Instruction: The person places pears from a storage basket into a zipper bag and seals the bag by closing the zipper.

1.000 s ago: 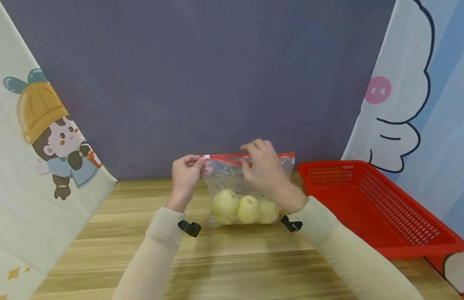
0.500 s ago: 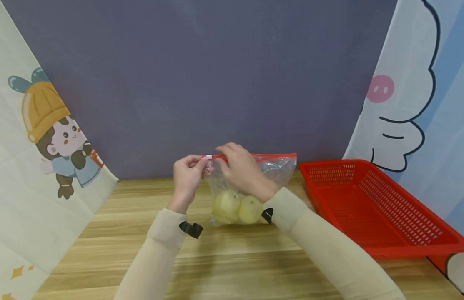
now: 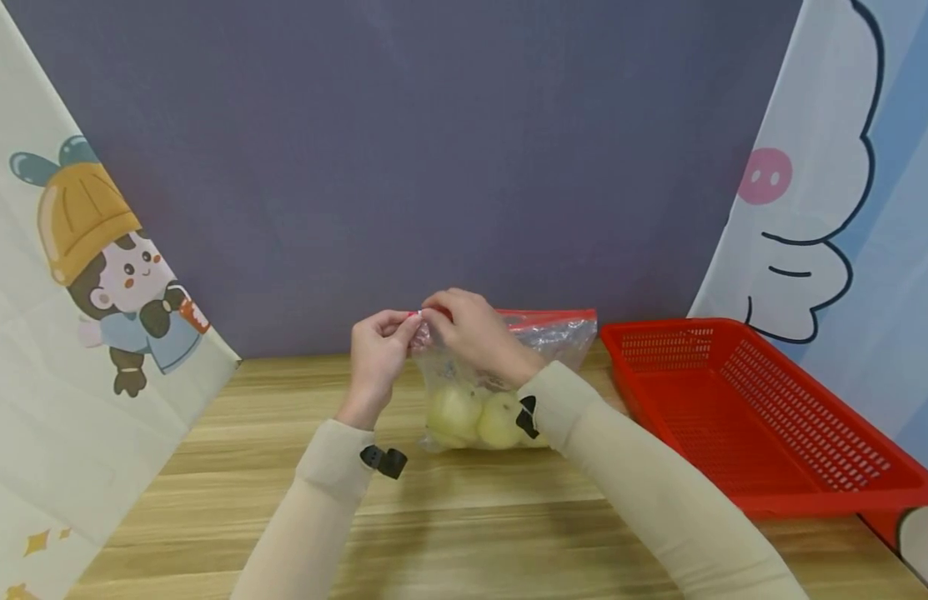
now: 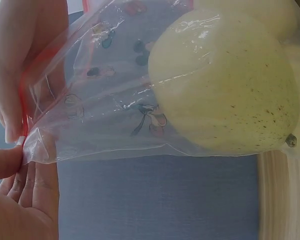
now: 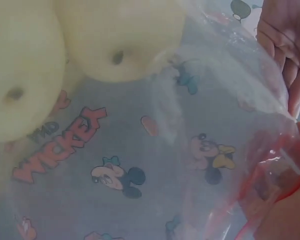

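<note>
The left hand (image 3: 378,346) pinches the left corner of the zip bag (image 3: 509,375) at its red seal strip (image 3: 549,317), thumb and fingers closed on the plastic. Just to its right, and touching it, the right hand (image 3: 471,337) pinches the same strip; a second ago it was near the strip's middle, and it has since slid leftward until it meets the left hand. Judging from that sweep, the seal is likely pressed shut along most of its length, with this corner the last bit. The bag stands upright on the bench (image 3: 464,517), mouth pointing up, its long axis running left to right along the strip, and the pale yellow-green fruits (image 3: 474,414) sit in its bottom below the hands. Well off to the right of both hands lies a red basket (image 3: 741,408).
</note>
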The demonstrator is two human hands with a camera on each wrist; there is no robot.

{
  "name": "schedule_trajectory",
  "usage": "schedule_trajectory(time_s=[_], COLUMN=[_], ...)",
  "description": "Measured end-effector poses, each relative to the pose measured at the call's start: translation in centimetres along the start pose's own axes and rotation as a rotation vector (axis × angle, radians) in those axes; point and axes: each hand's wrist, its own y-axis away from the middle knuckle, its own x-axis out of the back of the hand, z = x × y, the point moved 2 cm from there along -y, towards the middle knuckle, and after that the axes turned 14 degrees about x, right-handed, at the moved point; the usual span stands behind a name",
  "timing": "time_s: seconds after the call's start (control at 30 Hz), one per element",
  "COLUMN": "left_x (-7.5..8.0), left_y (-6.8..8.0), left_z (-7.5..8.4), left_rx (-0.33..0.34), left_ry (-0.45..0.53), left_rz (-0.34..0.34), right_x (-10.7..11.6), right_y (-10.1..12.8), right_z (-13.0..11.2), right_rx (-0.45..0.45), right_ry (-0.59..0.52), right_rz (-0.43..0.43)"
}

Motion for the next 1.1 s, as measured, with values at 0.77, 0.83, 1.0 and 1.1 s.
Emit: schedule_trajectory(time_s=[0.77,0.83,1.0,1.1], left_x=[-0.4,-0.36,-0.25,-0.26], left_y=[0.36,0.4,0.58,0.56], left_z=[0.16,0.09,0.0,-0.07], left_rx=[-0.045,-0.048,-0.053,-0.055], left_ry=[-0.054,-0.055,-0.078,-0.07], left_rz=[0.014,0.011,0.02,0.024], right_x=[0.24,0.32,0.44,0.44], right_y=[-0.32,-0.28,-0.13,0.04], right_z=[0.26,0.18,0.25,0.56], right_rx=[-0.048,-0.046,-0.037,-0.033], right_ry=[-0.003,0.01,0.074,0.102], right_rz=[-0.047,-0.055,-0.072,-0.069])
